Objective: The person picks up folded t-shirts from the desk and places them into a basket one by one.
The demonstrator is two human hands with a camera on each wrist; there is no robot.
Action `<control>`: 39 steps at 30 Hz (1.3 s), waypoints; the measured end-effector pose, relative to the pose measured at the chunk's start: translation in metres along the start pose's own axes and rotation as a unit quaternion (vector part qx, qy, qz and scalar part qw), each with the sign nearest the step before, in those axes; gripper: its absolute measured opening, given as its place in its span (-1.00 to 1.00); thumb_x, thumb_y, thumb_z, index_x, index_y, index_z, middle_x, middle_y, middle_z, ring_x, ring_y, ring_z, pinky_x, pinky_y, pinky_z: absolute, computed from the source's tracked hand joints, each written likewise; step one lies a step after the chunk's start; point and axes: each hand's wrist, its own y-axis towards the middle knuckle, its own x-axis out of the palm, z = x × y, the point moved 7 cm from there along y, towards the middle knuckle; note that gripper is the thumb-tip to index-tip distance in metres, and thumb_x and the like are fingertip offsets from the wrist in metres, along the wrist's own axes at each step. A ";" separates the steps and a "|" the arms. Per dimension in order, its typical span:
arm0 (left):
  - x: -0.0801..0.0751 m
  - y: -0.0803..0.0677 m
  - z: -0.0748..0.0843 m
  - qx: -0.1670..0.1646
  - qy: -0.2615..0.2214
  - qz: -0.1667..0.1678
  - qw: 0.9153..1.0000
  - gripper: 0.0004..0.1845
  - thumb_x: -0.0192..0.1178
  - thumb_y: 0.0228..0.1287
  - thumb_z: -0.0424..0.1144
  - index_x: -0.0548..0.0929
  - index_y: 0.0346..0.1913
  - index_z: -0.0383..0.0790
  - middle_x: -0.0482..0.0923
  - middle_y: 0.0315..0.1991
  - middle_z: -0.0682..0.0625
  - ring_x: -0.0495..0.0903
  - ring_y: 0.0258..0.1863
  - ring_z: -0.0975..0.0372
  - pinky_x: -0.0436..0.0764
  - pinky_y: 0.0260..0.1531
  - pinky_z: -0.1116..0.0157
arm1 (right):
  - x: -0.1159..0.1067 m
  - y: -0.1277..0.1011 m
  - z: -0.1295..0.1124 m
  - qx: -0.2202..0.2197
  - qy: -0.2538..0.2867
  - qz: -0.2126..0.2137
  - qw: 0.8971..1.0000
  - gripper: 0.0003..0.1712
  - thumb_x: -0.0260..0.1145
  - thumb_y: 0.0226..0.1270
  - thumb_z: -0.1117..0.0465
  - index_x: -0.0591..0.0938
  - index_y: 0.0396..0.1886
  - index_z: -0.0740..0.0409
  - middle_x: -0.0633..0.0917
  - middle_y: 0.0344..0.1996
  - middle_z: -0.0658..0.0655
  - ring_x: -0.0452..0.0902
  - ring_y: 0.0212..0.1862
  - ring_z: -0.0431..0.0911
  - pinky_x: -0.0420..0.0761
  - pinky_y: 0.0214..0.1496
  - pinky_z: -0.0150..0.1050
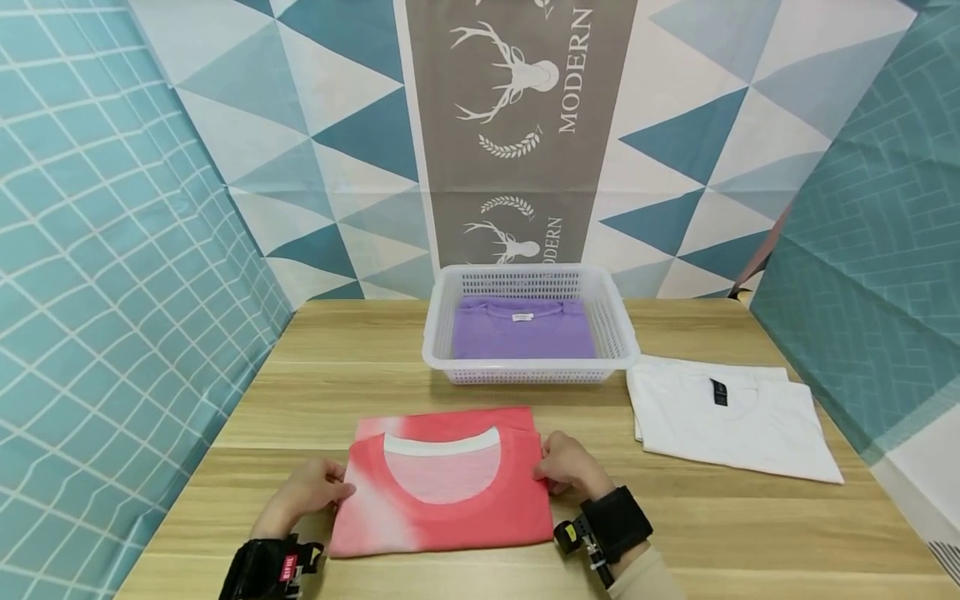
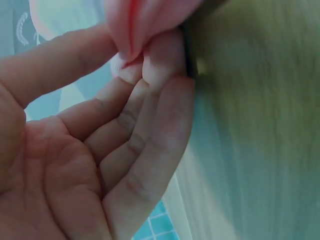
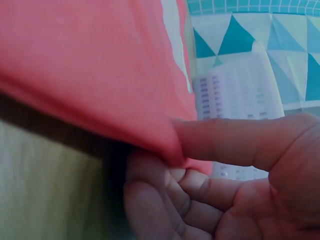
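Note:
A folded red and white T-shirt (image 1: 465,521) lies on the table in front of me, its pale neckline facing away. My left hand (image 1: 311,490) pinches its left edge between thumb and fingers; the left wrist view shows the red cloth (image 2: 145,20) bunched at the fingertips. On the opposite edge, my right hand (image 1: 572,463) pinches the shirt with the thumb on top and the fingers beneath. In the right wrist view that edge of the red shirt (image 3: 100,75) is raised a little off the wood.
Behind the shirt stands a white plastic basket (image 1: 532,364) with a folded purple shirt (image 1: 517,337) inside. A folded white T-shirt (image 1: 727,429) lies at the right, close to the basket's corner. The wooden table (image 1: 352,350) meets patterned cloth at the back and sides.

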 end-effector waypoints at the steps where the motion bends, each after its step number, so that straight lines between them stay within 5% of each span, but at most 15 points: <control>1: 0.001 0.000 0.001 0.003 -0.004 -0.005 1.000 -0.84 0.20 0.21 -0.40 0.57 -0.49 -0.42 0.52 -0.62 0.03 0.45 -0.58 0.28 0.40 -0.59 0.43 | -0.002 0.000 0.001 0.005 -0.002 -0.002 1.000 -0.52 0.31 0.04 0.47 0.28 -0.83 0.05 0.42 -0.82 0.00 0.39 -0.70 -0.20 0.45 -0.65 -0.41; 11: -0.012 0.025 0.006 -0.032 -0.014 0.015 0.999 -0.61 0.19 0.23 -0.38 0.53 -0.01 -0.69 0.66 -0.33 -0.27 0.62 -0.39 0.21 0.63 -0.33 0.25 | -0.015 0.017 -0.007 0.034 0.037 -0.006 0.999 -0.54 0.30 0.16 0.42 0.30 -0.79 0.05 0.38 -0.79 0.00 0.36 -0.66 -0.19 0.44 -0.60 -0.39; 19: -0.019 0.046 0.003 -0.062 -0.011 0.052 0.997 -0.77 0.22 0.21 -0.39 0.64 -0.22 -0.59 0.64 -0.42 -0.17 0.57 -0.52 0.30 0.62 -0.46 0.35 | -0.011 0.036 -0.008 0.024 0.101 0.012 0.995 -0.50 0.30 0.01 0.46 0.25 -0.85 0.02 0.20 -0.81 -0.11 0.25 -0.66 -0.22 0.42 -0.61 -0.38; 28: -0.010 0.047 0.010 -0.042 0.004 0.067 0.997 -0.87 0.27 0.10 -0.44 0.67 -0.46 -0.51 0.57 -0.58 0.00 0.51 -0.62 0.33 0.53 -0.56 0.41 | -0.014 0.030 0.001 0.009 0.062 0.029 0.998 -0.46 0.27 -0.09 0.50 0.18 -0.90 -0.01 0.12 -0.85 -0.15 0.11 -0.77 -0.27 0.24 -0.69 -0.43; 35: 0.007 0.045 0.027 -0.022 0.013 0.063 0.998 -0.69 0.28 0.09 -0.43 0.48 -0.73 -0.31 0.32 -0.78 0.13 0.39 -0.70 0.34 0.34 -0.62 0.44 | -0.027 0.018 0.016 0.023 0.033 0.035 0.999 -0.49 0.25 -0.03 0.47 0.18 -0.87 -0.01 0.12 -0.83 -0.13 0.12 -0.74 -0.25 0.20 -0.65 -0.43; 39: 0.016 0.044 0.035 -0.016 0.020 0.067 0.997 -0.67 0.29 0.10 -0.41 0.46 -0.74 -0.28 0.34 -0.78 0.12 0.40 -0.71 0.33 0.34 -0.62 0.44 | -0.036 0.011 0.023 0.016 0.031 0.045 0.998 -0.48 0.26 -0.03 0.46 0.16 -0.86 -0.01 0.12 -0.81 -0.12 0.18 -0.73 -0.24 0.25 -0.64 -0.42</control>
